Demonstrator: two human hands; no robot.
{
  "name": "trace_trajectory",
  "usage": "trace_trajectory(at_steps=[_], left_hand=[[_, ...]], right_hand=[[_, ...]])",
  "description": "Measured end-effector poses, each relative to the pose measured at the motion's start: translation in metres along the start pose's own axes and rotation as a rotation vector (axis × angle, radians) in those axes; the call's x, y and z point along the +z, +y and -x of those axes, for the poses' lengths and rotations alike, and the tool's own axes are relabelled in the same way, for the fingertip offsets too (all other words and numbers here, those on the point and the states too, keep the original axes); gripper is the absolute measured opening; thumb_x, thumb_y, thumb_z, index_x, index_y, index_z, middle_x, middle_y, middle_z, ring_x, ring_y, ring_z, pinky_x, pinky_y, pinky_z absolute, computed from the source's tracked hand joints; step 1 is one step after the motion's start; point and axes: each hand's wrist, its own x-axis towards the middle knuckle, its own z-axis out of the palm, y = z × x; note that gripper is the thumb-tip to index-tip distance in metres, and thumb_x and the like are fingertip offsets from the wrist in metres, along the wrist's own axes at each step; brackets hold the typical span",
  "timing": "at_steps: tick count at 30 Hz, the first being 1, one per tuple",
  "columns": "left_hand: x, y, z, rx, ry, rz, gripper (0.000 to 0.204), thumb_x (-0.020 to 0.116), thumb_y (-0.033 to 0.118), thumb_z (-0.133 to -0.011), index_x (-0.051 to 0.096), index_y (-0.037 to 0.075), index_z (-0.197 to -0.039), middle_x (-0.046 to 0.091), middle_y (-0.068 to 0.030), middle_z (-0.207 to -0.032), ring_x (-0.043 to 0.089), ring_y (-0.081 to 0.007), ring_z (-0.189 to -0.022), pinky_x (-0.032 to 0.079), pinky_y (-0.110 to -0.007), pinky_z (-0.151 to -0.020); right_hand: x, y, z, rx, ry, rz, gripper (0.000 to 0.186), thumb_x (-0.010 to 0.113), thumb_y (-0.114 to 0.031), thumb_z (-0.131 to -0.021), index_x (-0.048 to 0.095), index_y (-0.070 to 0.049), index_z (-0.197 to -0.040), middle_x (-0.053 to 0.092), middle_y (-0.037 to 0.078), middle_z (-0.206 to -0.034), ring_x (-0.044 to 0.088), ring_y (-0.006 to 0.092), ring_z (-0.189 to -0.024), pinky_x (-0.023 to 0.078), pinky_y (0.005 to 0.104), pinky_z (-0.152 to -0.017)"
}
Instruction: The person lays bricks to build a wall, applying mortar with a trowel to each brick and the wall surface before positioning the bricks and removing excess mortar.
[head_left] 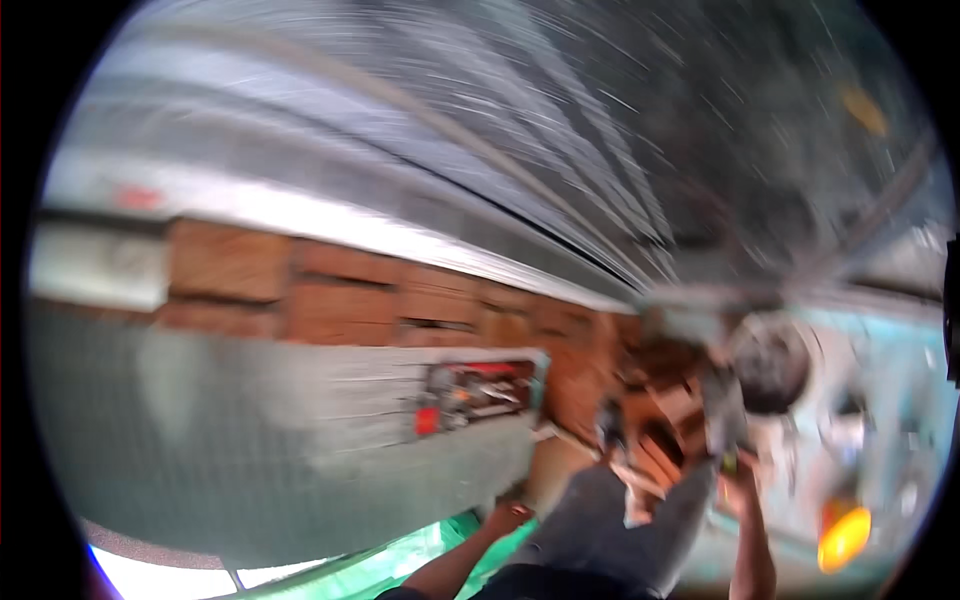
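"Grey trousers [615,525] are closest to us, and they fill the low middle. What is by the right hand [740,474]?"

"A small yellow-green thing [729,462]. It sits right at the finger end of that hand, on the side away from the arm."

"Which hand is nearer to it?"

"The right one, by a lot. The left hand [511,515] is well apart, over on the other side of the legs."

"Which way does the small thing point?"

"I can't tell. It's too smeary to see a long side."

"Is the right hand gripping it?"

"Can't tell. They look like they touch, but the fingers are a blur."

"And the left hand?"

"It looks a bit curled, but I can't tell if it holds anything. A tray [485,390] of bits lies ahead of it on the grey surface [240,430], long way going left to right."

"What else is hard to see?"

"The bits in the tray are mushy. The legs hide some of the bricks [660,455], and the bottom edge cuts off the arms."
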Motion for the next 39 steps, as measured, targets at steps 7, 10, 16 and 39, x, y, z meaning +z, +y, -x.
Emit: trace_trajectory(at_steps=[7,10,16,39], left_hand=[[-0.146,0.056,0.061,0.013,0.533,0.138,0.032,0.068,0.045,-0.085,0.075,0.014,-0.091,0.073,-0.0112,-0.085,0.072,-0.0296,-0.085,0.055,-0.041,-0.076],[-0.246,0.068,0.084,0.395,0.978,0.212,0.02,0.07,0.027,-0.087,0.073,0.007,-0.087,0.07,-0.0142,-0.079,0.07,-0.0297,-0.074,0.054,-0.039,-0.066],[-0.422,0.139,0.194,0.861,1.522,0.446,0.013,0.073,0.005,-0.083,0.066,-0.001,-0.092,0.067,-0.0138,-0.086,0.066,-0.0237,-0.078,0.052,-0.032,-0.073],[-0.563,0.171,0.229,1.062,1.668,0.316,0.064,0.087,0.029,-0.07,0.057,0.0,-0.119,0.054,-0.0182,-0.129,0.054,-0.0394,-0.116,0.047,-0.044,-0.096]], right_hand=[[0.176,-0.145,0.171,-0.414,-0.442,-0.242,0.03,0.066,-0.011,-0.074,0.058,-0.005,-0.103,0.057,0.005,-0.073,0.054,0.0141,-0.053,0.044,0.0279,-0.046],[0.237,-0.239,0.246,-0.496,-0.697,-0.359,0.032,0.064,-0.006,-0.08,0.058,-0.002,-0.111,0.056,0.002,-0.073,0.052,0.0113,-0.054,0.044,0.0253,-0.051],[0.336,-0.397,0.322,-1.181,-0.627,0.26,0.022,0.058,-0.008,-0.091,0.056,0.0,-0.111,0.054,0.002,-0.072,0.052,0.0102,-0.058,0.042,0.026,-0.054],[0.54,-0.531,0.276,-1.743,0.382,0.677,0.037,0.068,-0.014,-0.081,0.049,-0.001,-0.111,0.063,0.022,-0.094,0.063,0.0429,-0.075,0.051,0.0464,-0.063]])
